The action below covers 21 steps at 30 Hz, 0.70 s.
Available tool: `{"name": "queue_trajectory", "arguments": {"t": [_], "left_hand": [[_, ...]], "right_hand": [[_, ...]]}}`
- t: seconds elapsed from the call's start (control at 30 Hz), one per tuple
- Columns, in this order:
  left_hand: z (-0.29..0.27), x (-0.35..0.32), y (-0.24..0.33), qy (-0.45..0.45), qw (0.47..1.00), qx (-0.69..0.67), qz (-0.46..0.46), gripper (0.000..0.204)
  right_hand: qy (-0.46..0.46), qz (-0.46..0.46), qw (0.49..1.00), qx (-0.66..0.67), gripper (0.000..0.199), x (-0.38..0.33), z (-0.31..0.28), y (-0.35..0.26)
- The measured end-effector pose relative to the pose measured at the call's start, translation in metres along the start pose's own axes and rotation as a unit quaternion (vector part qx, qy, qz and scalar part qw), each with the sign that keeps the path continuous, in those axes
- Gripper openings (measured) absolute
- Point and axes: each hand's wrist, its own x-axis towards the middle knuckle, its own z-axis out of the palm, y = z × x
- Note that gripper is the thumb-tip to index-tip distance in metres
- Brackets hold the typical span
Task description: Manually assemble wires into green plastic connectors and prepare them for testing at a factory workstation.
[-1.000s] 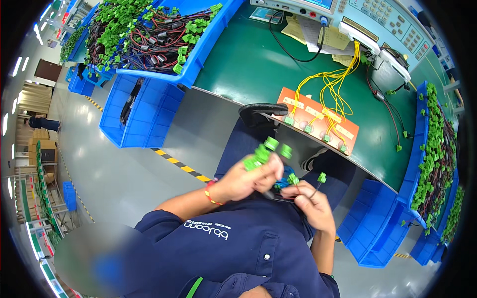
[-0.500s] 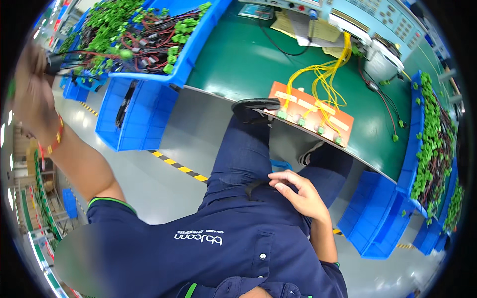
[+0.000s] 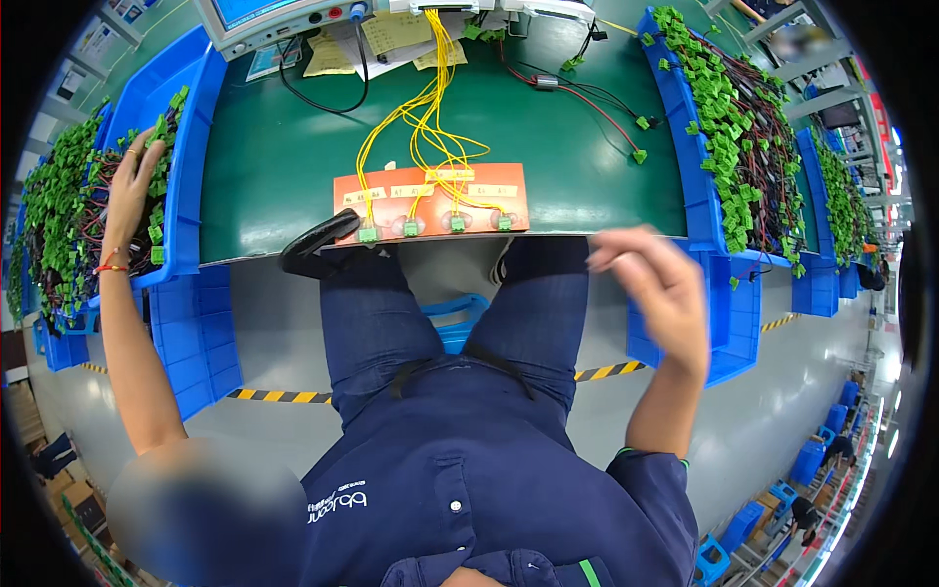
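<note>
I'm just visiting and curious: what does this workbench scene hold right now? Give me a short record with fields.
Setting: green workbench, person seated at it
Left hand: left hand reaches into the left blue bin, resting on green connectors with dark wires
Right hand: right hand raised in front of the bench edge, blurred, appears to hold nothing
Bench centre: orange fixture board with four green plugs along its front edge, fed by yellow wires
Right side: right blue bin filled with more green connectors
Back: test instrument and paper notes
</note>
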Motion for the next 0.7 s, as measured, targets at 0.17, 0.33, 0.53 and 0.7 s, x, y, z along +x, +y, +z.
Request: {"name": "queue_trajectory", "arguments": {"t": [0.17,0.33,0.53,0.7], "left_hand": [[-0.015,-0.022,0.025,0.067,0.994,-0.007,0.09,0.04],[-0.02,-0.084,0.072,0.124,0.985,-0.103,0.055,0.032],[0.0,-0.168,0.12,0.195,0.978,-0.024,0.066,0.023],[0.014,-0.205,0.122,0.209,0.976,-0.036,0.049,0.019]], "right_hand": [[0.254,-0.058,0.944,-0.2,0.024,0.04,-0.112,-0.009],[0.269,-0.025,0.895,-0.354,0.027,0.122,-0.241,0.052],[0.13,0.04,0.853,-0.504,0.028,0.197,-0.32,0.111],[0.095,0.115,0.767,-0.624,0.029,0.206,-0.303,0.093]]}}
